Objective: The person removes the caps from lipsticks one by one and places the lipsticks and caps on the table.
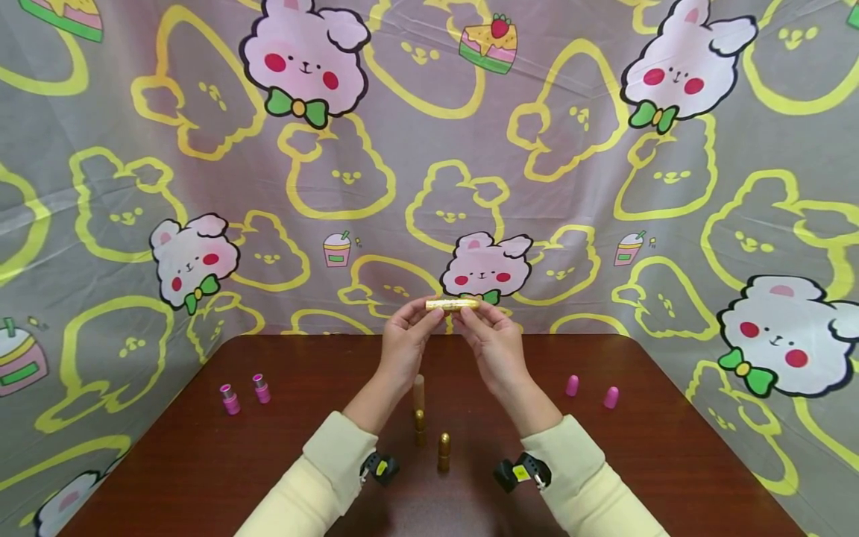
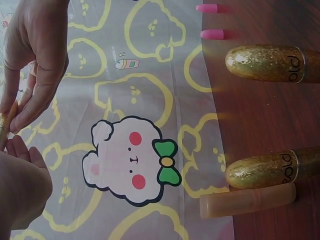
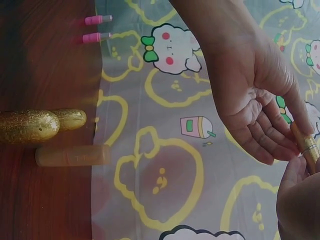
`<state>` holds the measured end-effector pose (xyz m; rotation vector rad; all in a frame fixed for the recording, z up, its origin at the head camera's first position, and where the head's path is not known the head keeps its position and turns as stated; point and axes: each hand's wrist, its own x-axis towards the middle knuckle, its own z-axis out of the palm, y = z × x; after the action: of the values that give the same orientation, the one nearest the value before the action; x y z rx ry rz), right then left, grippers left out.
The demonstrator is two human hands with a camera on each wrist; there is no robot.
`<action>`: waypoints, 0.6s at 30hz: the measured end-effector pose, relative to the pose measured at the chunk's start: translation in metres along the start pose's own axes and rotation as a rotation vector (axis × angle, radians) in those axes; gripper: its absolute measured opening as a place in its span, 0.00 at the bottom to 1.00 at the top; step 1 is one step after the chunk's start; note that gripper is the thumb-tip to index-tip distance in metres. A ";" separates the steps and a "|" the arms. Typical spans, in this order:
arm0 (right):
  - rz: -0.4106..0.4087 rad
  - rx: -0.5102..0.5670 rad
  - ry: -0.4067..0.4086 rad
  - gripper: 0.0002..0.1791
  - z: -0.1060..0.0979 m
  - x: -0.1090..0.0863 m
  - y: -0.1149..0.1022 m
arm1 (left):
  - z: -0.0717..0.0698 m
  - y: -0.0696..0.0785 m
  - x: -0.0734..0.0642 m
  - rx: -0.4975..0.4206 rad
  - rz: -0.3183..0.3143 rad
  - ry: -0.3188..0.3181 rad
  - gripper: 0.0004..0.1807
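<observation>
- Background: patterned curtain (image 1: 429, 142), grey, printed with yellow outlines and white cartoon animals; it hangs behind a brown tabletop (image 1: 322, 380).
- Held item: 1 shiny gold tube (image 1: 452, 305), level, raised above the tabletop and seen against the curtain, its rounded end toward the person's right.
- Left hand (image 1: 407, 338): grip pinching the tube's left end between thumb and fingers.
- Right hand (image 1: 492, 344): grip pinching the tube's right end in like fashion.
- Between the forearms: 2 upright gold tubes, the near tube (image 1: 444, 452) closer to the person and the far tube (image 1: 419, 427) slightly left of it. Both carry dark lettering in the left wrist view, only partly legible.
- Just behind the far tube: 1 tan tube (image 1: 419, 394), upright, partly hidden by the left wrist in the head view.
- Left side of tabletop: 2 pink bases (image 1: 230, 400) with silver collars, standing near each other, apart.
- Right side of tabletop: 2 pink caps (image 1: 611, 397), rounded ends up, likewise apart.
- Clothing: pale yellow sleeves (image 1: 302, 477); 1 black device (image 1: 380, 468) at each wrist.
</observation>
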<state>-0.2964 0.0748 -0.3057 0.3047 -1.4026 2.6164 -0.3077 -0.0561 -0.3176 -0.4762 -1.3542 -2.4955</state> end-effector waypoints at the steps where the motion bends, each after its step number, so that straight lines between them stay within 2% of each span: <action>1: 0.000 0.003 -0.002 0.14 0.000 0.000 0.000 | 0.000 0.000 0.000 0.005 0.001 0.002 0.12; 7: 0.007 0.006 -0.006 0.14 0.001 -0.001 0.000 | -0.001 0.000 0.000 0.012 0.002 0.003 0.15; 13: 0.008 0.013 -0.008 0.13 0.001 -0.002 0.001 | -0.003 0.000 -0.001 0.054 0.015 0.012 0.08; 18: 0.003 0.006 0.001 0.13 0.003 -0.003 0.001 | -0.004 0.000 -0.002 0.094 0.040 0.014 0.07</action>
<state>-0.2931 0.0718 -0.3061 0.3025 -1.3955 2.6232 -0.3069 -0.0597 -0.3201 -0.4607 -1.4351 -2.3863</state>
